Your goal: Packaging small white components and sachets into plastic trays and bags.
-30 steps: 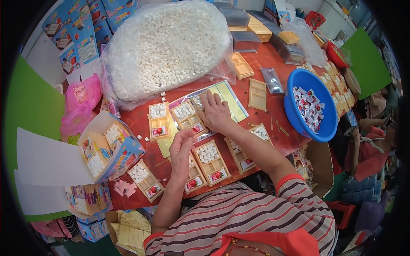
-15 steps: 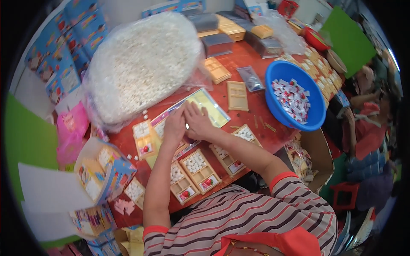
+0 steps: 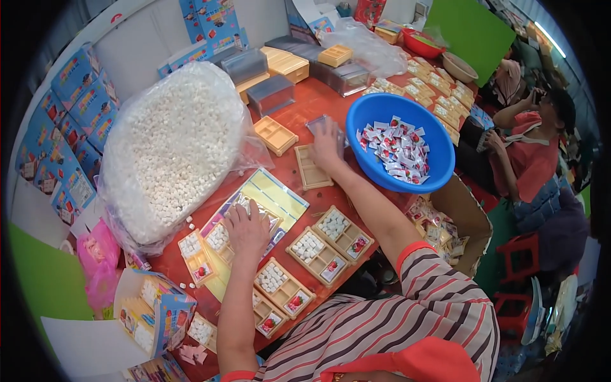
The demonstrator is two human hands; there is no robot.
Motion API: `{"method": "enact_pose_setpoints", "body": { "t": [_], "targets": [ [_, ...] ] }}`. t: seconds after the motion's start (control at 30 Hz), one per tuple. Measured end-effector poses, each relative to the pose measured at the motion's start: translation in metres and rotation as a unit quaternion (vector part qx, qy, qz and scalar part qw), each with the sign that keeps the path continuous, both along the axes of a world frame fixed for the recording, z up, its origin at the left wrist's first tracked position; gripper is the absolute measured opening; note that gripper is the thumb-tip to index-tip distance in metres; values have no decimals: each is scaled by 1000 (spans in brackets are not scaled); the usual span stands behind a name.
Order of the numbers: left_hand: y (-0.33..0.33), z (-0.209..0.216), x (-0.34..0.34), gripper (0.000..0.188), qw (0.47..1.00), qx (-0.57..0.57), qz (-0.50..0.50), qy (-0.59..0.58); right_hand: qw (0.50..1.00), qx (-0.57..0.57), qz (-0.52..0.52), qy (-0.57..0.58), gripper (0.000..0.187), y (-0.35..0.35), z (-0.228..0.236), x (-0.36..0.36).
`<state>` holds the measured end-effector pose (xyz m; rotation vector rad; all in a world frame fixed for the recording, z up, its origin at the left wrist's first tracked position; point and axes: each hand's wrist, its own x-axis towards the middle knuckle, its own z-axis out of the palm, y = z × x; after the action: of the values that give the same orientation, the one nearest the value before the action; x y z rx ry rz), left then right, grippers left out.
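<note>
My left hand point(image 3: 247, 230) lies with fingers spread on a tan divided tray point(image 3: 218, 238) holding small white pieces, on a yellow-and-purple printed sheet point(image 3: 287, 196). A shiny clear film point(image 3: 259, 205) shows just beyond its fingertips. My right hand point(image 3: 328, 145) reaches out at mid-table, fingers stretched over a stack of clear plastic point(image 3: 314, 123). Beneath that wrist is an empty tan tray point(image 3: 310, 170). Nearer me stand several trays point(image 3: 272, 277) with white pieces and a strawberry-printed sachet point(image 3: 297, 301). One more filled tray point(image 3: 191, 244) sits left of my left hand.
A large clear bag of white pieces point(image 3: 172, 140) fills the back left. At right stands a blue basin point(image 3: 354, 153) of small sachets, above a cardboard box point(image 3: 477, 219). Smoky plastic covers point(image 3: 271, 94) stand behind. A co-worker point(image 3: 534, 149) sits at far right.
My hands, together over the sheet before, have parted. The right one has gone out to the clear plastic by the basin; the left has stayed on the tray. The whole view has shifted.
</note>
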<state>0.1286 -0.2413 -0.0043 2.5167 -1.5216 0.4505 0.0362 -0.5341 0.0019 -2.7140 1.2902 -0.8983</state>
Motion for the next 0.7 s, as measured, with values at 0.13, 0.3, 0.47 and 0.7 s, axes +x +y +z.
{"method": "enact_pose_setpoints", "body": {
  "t": [0.13,0.3,0.47,0.7],
  "targets": [
    [0,3,-2,57,999,22,4,30,988,115,-44,-89,60,-28,-15,3],
    [-1,0,-3,57,999,29,16,24,977,203,-55,-27,73,-49,-16,11],
    [1,10,-4,54,997,26,25,63,981,179,-76,-23,75,-52,-11,18],
    [6,21,2,50,990,18,19,137,977,197,-84,-7,78,-56,-7,18]
  ]
}}
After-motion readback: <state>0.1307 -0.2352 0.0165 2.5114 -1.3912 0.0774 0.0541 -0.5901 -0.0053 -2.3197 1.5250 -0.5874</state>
